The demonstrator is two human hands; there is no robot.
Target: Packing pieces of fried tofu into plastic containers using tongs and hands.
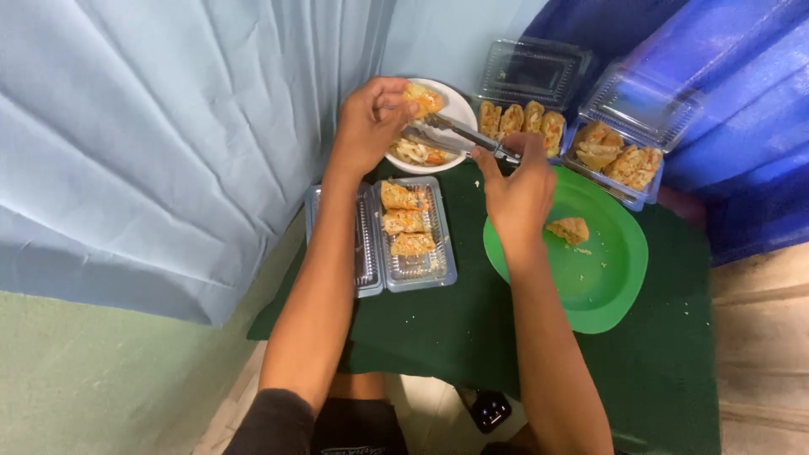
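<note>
- Over the white bowl (455,114), the left hand (366,126) pinches a filled pastry piece (424,98) at its near end, fingers closed on it, so that the piece hangs free above the bowl, where falling crumbs or filling would land.
- Just right of that grip, the right hand (516,192) is closed around the handles of metal tongs (463,135); their tips reach up and left to the underside of the held piece, so both hands seem to steady the same bit of food.
- Below the tong tips, inside the bowl, lies more shredded filling with orange bits.
- Toward the person from the left hand, an open clear plastic box (404,274) holds three pieces in a row, with bare room at its near end; its lid lies flat to the left, out of the way.
- Right of the tong hand sits a green plate (607,295) with one piece (570,229) and a few crumbs, close enough to reach without stretching.
- Beyond the tongs, two more clear boxes stand open: one (531,72) with a row of pieces (521,120), another (645,105) to its right, also filled.
- Everything rests on a dark green cloth (438,337), beside a pale blue curtain (168,143).
</note>
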